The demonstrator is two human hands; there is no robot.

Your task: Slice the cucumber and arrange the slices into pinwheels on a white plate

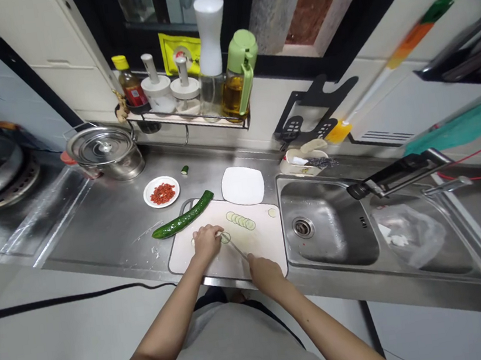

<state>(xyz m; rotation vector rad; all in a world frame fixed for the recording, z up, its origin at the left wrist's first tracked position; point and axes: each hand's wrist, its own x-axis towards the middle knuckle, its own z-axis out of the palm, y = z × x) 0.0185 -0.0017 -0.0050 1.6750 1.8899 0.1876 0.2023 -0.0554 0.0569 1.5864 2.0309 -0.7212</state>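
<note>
On a white cutting board (266, 241), my left hand (207, 242) is curled over a short piece of cucumber (225, 237), holding it down. My right hand (265, 271) is closed on the handle of a knife (237, 250) whose blade points at the cut end of that piece. A row of thin cucumber slices (240, 220) lies just beyond, with one more slice (272, 213) to the right. A whole cucumber (182, 216) rests across the board's far left corner.
A small plate of red bits (161, 192), a white square plate (242, 185) and a cucumber end (185, 169) lie behind the board. A lidded pot (105, 150) stands far left. A sink (330, 224) with a tap (393, 179) is right. Bottles fill a rack (197, 118).
</note>
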